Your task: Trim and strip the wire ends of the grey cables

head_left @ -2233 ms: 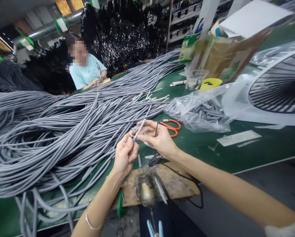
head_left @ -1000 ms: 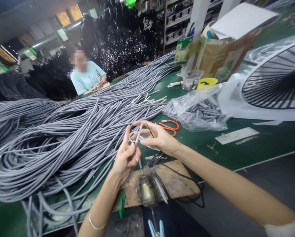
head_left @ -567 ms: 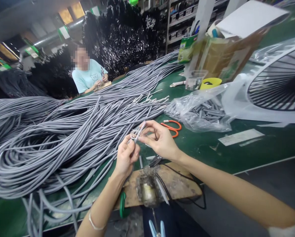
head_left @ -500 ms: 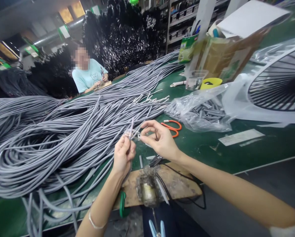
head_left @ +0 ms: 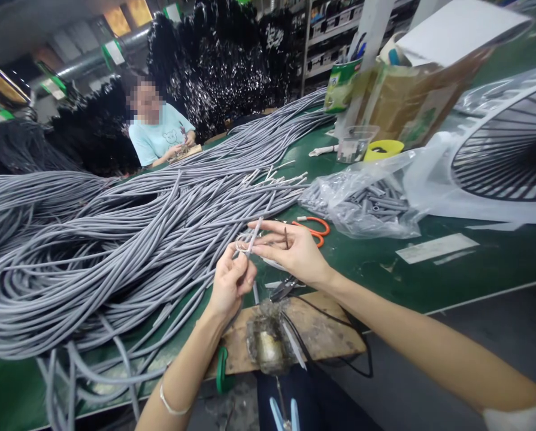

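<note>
My left hand [head_left: 232, 276] is closed on the thin wire ends [head_left: 241, 246] of a grey cable, above the near edge of the green table. My right hand [head_left: 297, 251] meets it from the right, its thumb and fingers pinched on the pale strands; a thin dark tool [head_left: 286, 238] sticks up between its fingers. A short pale strip [head_left: 256, 233] stands up where the hands meet. Below them, a wooden board [head_left: 330, 335] carries a clear-wrapped metal block [head_left: 270, 350]. Black-handled pliers [head_left: 285, 287] lie just behind it.
Long bundles of grey cable [head_left: 115, 257] cover the table's left side. Orange-handled scissors [head_left: 317, 230], a plastic bag of grey tubes [head_left: 371, 203], a yellow ring [head_left: 383, 149] and a white fan [head_left: 510, 149] are at the right. A person [head_left: 160, 131] sits across the table.
My right hand has closed in on my left hand, and its fingers now touch the strands there. The pale strip leans more to the right. My left hand has shifted slightly right.
</note>
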Demonstrator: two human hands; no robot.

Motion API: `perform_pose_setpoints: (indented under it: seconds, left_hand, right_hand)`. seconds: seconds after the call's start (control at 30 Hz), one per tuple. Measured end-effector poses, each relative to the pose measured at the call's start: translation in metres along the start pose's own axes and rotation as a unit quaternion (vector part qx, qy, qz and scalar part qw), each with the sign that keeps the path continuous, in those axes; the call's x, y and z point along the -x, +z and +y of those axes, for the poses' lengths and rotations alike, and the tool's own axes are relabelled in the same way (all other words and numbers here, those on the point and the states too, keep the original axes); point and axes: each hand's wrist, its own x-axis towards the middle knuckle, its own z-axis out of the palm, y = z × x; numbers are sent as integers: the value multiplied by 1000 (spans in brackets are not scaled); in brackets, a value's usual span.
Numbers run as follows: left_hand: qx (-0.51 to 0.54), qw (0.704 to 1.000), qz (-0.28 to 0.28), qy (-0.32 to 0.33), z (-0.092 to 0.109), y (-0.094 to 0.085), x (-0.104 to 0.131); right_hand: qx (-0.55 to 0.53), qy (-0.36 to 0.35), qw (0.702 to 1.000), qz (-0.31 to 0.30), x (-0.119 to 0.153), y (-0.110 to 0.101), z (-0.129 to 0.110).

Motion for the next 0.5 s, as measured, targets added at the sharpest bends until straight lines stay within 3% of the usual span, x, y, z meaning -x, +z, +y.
perform_pose_setpoints:
  seconds: [0.33, 0.5]
  left_hand:
    - [-57, 998, -13, 27, -3, 0, -1]
    - [-91, 995, -6, 33, -5, -1, 1]
  right_hand:
    - [25, -18, 999, 21, 0, 3, -1]
    - [-20, 64, 996, 50, -3, 6, 6]
